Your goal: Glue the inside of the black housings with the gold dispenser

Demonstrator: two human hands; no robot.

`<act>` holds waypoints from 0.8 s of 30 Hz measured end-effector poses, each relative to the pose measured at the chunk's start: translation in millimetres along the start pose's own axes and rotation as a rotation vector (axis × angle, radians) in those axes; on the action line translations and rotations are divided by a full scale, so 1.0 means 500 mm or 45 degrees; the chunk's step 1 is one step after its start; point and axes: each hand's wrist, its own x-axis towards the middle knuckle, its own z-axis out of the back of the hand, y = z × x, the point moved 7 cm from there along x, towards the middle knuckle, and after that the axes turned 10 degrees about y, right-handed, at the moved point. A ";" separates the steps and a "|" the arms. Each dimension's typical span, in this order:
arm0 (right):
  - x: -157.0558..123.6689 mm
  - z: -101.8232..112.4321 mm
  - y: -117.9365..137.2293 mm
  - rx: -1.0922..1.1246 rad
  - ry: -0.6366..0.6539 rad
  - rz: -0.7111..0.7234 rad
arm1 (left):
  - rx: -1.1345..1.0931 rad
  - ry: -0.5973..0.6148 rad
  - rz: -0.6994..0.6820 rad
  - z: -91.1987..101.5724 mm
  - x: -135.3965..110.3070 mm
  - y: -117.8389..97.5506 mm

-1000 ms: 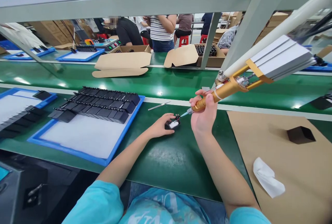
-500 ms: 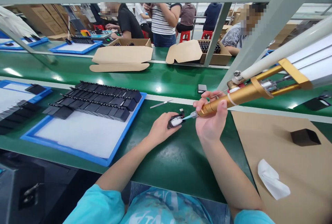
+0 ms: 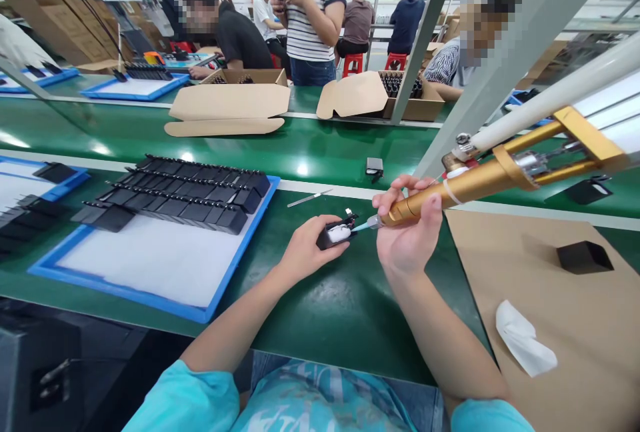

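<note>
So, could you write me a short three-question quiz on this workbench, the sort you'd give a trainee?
1. Which of the person's hands holds the gold tool?
2. True or false: the white tissue lies inside a blue-rimmed tray.
3. What is the left hand holding?
A) a thin metal strip
B) a small black case with a white piece in it
C) a cardboard box flap

Key:
1. The right hand.
2. False; it lies on the brown sheet.
3. B
</note>
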 end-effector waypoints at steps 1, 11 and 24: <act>0.000 0.000 0.001 0.001 -0.006 0.009 | 0.002 0.003 0.002 0.000 0.000 0.000; 0.000 -0.001 -0.002 -0.006 0.018 -0.011 | -0.036 0.016 0.095 -0.006 0.004 0.014; -0.010 -0.012 -0.002 -0.065 0.036 -0.042 | -0.117 0.093 0.120 -0.054 0.009 -0.010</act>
